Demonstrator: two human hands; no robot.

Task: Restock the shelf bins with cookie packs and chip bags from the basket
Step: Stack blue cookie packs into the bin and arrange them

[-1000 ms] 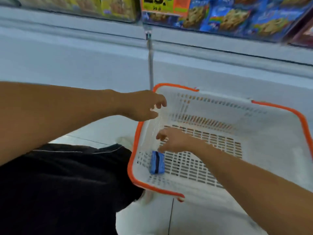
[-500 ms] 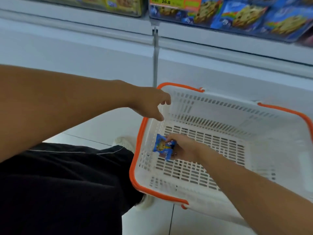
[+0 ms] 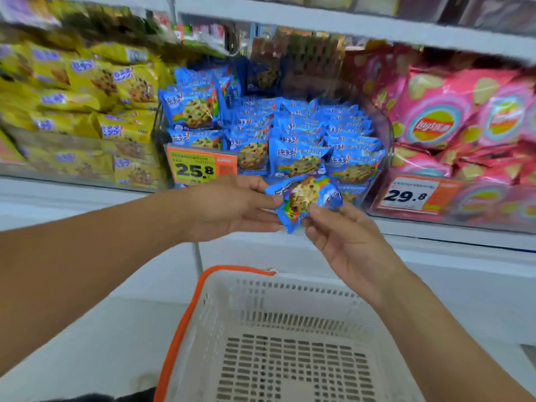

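A small blue cookie pack [image 3: 301, 198] is held up between both hands, just in front of the clear shelf bin [image 3: 387, 140] full of the same blue packs. My left hand [image 3: 229, 207] pinches the pack's left edge. My right hand [image 3: 345, 242] grips its lower right part from below. Beneath my arms sits the white basket with an orange rim [image 3: 185, 323]; no item shows on its slotted floor.
Yellow cookie bags [image 3: 87, 108] fill the bin to the left and pink chip bags [image 3: 464, 126] fill the one to the right. Orange price tags [image 3: 200, 168] hang on the bin fronts. A white shelf ledge [image 3: 435, 227] runs below them.
My right hand picked the blue cookie pack off the basket floor and raised it to the shelf. My left hand left the basket rim and took the pack's other edge. The view tilted up.
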